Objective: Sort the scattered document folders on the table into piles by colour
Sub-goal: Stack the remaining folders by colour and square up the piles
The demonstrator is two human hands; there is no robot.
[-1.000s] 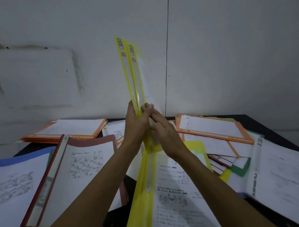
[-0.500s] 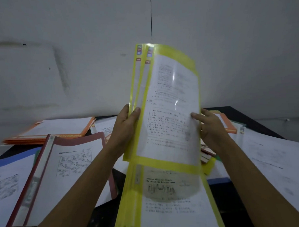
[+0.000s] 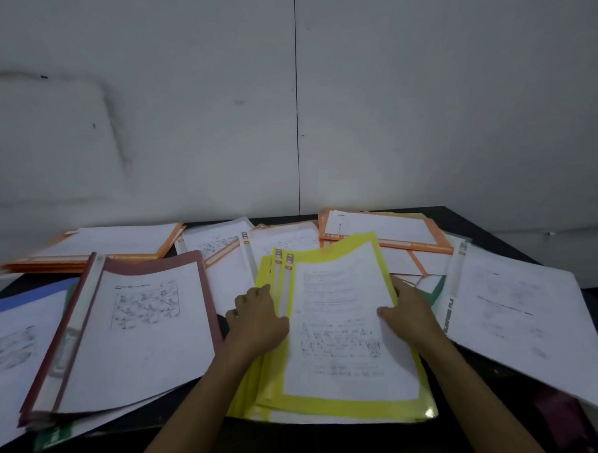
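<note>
Several yellow folders point(image 3: 336, 404) lie stacked in front of me, the top ones fanned a little at their spines. My left hand point(image 3: 257, 322) grips the stack's left edge, fingers curled round the spines. On the right edge, my right hand point(image 3: 405, 310) holds the top folder, thumb on the white sheet. A maroon folder point(image 3: 211, 295) lies to the left over a blue one point(image 3: 26, 294). Orange folders sit in a pile at the back left point(image 3: 86, 261) and loose at the back right point(image 3: 438, 240).
A white-covered folder point(image 3: 520, 305) slopes over the table's right side, a green folder corner point(image 3: 437, 290) peeking out beside it. Loose white folders point(image 3: 223, 243) lie at the back centre. The dark table point(image 3: 479, 218) ends at a pale wall behind.
The yellow folders that both hands held upright in the air have come down flat onto the yellow stack. Both hands have dropped with them to the stack's sides.
</note>
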